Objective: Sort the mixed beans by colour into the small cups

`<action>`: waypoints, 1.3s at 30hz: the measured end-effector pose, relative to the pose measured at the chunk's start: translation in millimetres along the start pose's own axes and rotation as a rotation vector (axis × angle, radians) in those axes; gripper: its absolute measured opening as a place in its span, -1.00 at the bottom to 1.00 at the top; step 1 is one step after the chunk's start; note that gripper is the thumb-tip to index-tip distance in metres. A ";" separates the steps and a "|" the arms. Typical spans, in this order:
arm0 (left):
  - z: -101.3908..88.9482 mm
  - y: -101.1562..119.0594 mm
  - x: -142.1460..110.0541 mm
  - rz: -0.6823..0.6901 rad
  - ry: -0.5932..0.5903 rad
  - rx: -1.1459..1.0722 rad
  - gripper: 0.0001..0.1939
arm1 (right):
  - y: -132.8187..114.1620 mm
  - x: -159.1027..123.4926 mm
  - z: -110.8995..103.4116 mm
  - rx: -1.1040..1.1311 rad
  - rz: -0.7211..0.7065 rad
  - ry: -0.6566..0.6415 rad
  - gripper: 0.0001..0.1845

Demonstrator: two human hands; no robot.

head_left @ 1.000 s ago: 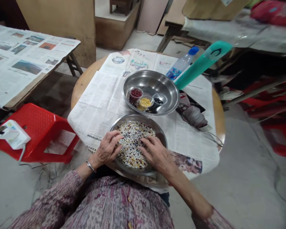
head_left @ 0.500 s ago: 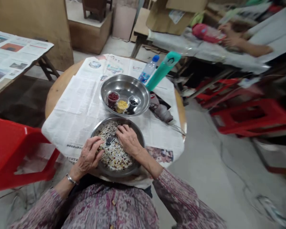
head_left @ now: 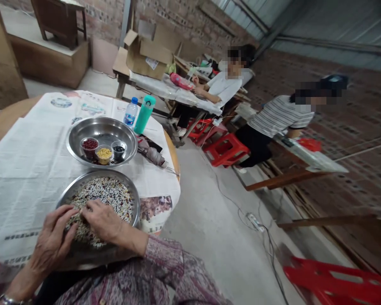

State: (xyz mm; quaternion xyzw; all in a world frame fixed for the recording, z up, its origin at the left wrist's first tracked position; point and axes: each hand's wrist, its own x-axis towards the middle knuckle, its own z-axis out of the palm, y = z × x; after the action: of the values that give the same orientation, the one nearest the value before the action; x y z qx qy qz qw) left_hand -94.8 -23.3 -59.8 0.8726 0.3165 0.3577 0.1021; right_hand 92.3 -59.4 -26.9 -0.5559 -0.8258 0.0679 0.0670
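Note:
A steel pan (head_left: 131, 195) full of mixed beans (head_left: 109, 192) sits at the near edge of a round table covered in newspaper (head_left: 25, 169). Both hands rest in the beans. My left hand (head_left: 52, 243) lies at the pan's near left rim, fingers curled onto the beans. My right hand (head_left: 103, 222) lies flat beside it, fingers stretched out to the left. Behind the pan stands a steel bowl (head_left: 127, 140) holding three small cups: red beans (head_left: 89, 145), yellow beans (head_left: 104, 152), black beans (head_left: 118, 149).
A water bottle (head_left: 130, 112) and a teal flask (head_left: 144, 113) stand at the table's far side, a folded umbrella (head_left: 152, 156) to the bowl's right. Two people sit at tables on the right. Red stools (head_left: 227, 149) and a power strip (head_left: 253, 220) are on the floor.
The view has swung right and up, bringing the two seated people into sight. My hands have drawn closer together at the pan's near left side.

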 end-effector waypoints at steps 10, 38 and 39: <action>-8.5 12.1 23.2 0.048 -0.500 0.334 -0.33 | 48.7 -24.5 -30.0 -0.048 0.304 -0.018 -0.56; 42.8 64.5 81.5 -0.057 -0.798 0.066 -0.73 | 71.7 -68.1 21.2 0.180 0.187 0.542 -0.68; 39.5 65.6 79.8 -0.041 -0.815 0.040 -0.74 | 71.9 -68.0 21.4 0.199 0.192 0.581 -0.68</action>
State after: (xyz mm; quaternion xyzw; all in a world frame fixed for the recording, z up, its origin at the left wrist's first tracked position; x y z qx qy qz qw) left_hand 7.2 -22.6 -17.2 0.9382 0.2745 -0.0258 0.2093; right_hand 178.9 -96.5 -63.7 -0.6181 -0.7051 -0.0073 0.3474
